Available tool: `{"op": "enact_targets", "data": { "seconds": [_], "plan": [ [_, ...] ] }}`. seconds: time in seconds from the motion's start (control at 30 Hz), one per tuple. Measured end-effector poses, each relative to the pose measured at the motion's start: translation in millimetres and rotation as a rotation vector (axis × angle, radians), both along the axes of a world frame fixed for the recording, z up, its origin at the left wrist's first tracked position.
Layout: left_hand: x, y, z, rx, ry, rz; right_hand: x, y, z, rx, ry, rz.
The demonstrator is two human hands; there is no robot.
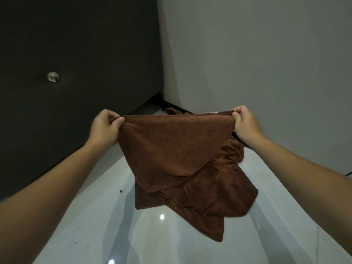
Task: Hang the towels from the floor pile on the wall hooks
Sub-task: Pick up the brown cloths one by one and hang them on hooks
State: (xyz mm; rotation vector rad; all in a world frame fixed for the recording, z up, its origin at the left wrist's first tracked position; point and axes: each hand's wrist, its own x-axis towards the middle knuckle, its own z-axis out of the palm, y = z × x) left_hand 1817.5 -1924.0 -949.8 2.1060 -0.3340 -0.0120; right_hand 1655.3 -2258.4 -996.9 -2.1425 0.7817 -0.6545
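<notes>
Head view looks down at my two arms, which reach out in front of me. My left grip [105,127] pinches one top corner of a brown towel [167,143], with the fingers curled round the cloth. My right grip [245,124] pinches the other top corner the same way. I hold the corners well apart so the top edge is pulled tight and straight between them. That lets the towel open up, and I think an open towel is easier to put on a hook. A small white tag [211,112] sticks up from the top edge, near my right grip. It may be a loop for hanging, but it is too small to tell.

The towel is up in the air, above the floor pile [213,193]. The pile is more brown cloth, all crumpled, lying on the shiny pale floor [91,225] close to the corner of the room. The low end of my towel hangs in front of the pile, and I cannot tell if it touches it.

On my left is a dark panel [76,35] with a round metal knob [54,77]. It could be a hook, but I am not sure. On my right is a plain grey wall [266,54]. I see no clear hook there, so I think I must look up to find one.
</notes>
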Motion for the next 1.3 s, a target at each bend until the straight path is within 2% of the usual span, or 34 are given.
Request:
{"op": "enact_targets", "data": {
  "seconds": [0.1,0.17,0.23,0.3,0.37,0.47,0.57,0.73,0.8,0.83,0.93,1.0,1.1,1.3],
  "plan": [
    [-6,-7,13,-0.383,0.247,0.122,-1,-2,-4,0.014,0.042,0.023],
    [-7,-10,23,-0.533,0.322,0.17,-4,-3,-9,0.021,0.087,0.082],
    [-9,-13,29,-0.489,0.246,0.151,-9,-1,-13,-0.057,0.23,0.183],
    [-15,-18,33,-0.357,0.122,0.055,-11,2,-18,-0.159,0.424,0.286],
    [-24,-28,36,-0.249,0.05,-0.064,-10,9,-20,-0.232,0.529,0.345],
    [-39,-45,31,-0.165,0.058,-0.223,2,31,-12,-0.213,0.394,0.388],
    [-53,-59,19,-0.129,0.086,-0.319,20,68,6,-0.037,0.153,0.501],
    [-60,-66,9,-0.138,0.112,-0.321,31,109,33,0.217,-0.009,0.694],
    [-56,-64,8,-0.172,0.129,-0.278,28,113,38,0.356,-0.026,0.714],
    [-55,-63,7,-0.184,0.136,-0.267,26,114,38,0.362,-0.007,0.718],
    [-56,-62,6,-0.226,0.171,-0.266,29,116,34,0.24,0.012,0.669],
    [-58,-60,3,-0.252,0.21,-0.334,34,114,35,0.251,-0.084,0.541],
    [-62,-51,-2,-0.138,0.25,-0.516,38,101,45,0.397,-0.204,0.392],
    [-56,-58,3,-0.143,0.236,-0.389,23,90,49,0.599,-0.065,0.616]
  ]
}}
